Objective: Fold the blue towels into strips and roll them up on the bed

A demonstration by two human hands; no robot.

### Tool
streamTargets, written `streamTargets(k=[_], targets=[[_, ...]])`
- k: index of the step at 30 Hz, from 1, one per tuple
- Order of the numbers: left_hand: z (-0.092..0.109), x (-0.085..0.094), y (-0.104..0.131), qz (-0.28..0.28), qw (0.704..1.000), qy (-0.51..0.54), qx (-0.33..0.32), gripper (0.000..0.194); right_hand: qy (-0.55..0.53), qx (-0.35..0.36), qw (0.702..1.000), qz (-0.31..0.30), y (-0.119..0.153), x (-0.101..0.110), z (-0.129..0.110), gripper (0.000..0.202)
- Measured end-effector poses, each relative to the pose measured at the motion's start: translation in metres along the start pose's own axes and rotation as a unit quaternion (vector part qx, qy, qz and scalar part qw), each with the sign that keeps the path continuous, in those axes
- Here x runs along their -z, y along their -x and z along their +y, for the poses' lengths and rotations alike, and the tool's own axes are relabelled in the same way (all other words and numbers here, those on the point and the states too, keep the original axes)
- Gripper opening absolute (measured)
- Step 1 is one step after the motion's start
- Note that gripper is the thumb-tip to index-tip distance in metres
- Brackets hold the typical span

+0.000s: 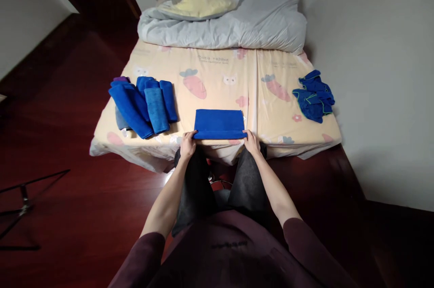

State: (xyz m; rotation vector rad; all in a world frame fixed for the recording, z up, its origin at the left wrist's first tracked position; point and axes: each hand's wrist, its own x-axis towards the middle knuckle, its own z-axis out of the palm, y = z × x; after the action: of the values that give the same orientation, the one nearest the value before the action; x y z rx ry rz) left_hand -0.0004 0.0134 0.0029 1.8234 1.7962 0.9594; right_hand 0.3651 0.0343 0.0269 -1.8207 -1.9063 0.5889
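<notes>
A blue towel (219, 120) lies flat near the front edge of the bed, its near edge turned over into a narrow fold. At the left end of that fold, my left hand (188, 144) pinches the corner between thumb and fingers. My right hand (251, 142) grips the opposite end the same way. To the left rests a pile of rolled blue towels (158, 109), with a bit of purple cloth (121, 79) at its back. Over on the right is a crumpled heap of blue cloths (313, 98) with green edging.
The bed (217, 93) has a cream sheet printed with carrots under thin clear plastic. At its head lie a rolled grey quilt (264, 16) and a yellow pillow (206, 1). A wall (379, 75) stands to the right; black stand legs (23, 206) are on the floor at left.
</notes>
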Motion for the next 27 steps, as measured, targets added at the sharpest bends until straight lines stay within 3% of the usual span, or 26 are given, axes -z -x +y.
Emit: streamTargets(k=[7, 10, 27], targets=[[-0.0088, -0.0056, -0.001, 0.027, 0.996, 0.024, 0.076, 0.039, 0.005, -0.01, 1.0, 0.008, 0.0, 0.0028, -0.0015, 0.037], [-0.0081, -0.0067, -0.0019, 0.032, 0.994, 0.019, 0.098, 0.039, -0.002, -0.01, 1.0, 0.016, -0.0002, 0.0028, -0.0009, 0.035], [-0.0052, -0.0055, -0.0016, 0.046, 0.995, 0.015, 0.083, 0.039, -0.039, -0.035, 0.998, 0.036, -0.0029, 0.0006, 0.0021, 0.034]])
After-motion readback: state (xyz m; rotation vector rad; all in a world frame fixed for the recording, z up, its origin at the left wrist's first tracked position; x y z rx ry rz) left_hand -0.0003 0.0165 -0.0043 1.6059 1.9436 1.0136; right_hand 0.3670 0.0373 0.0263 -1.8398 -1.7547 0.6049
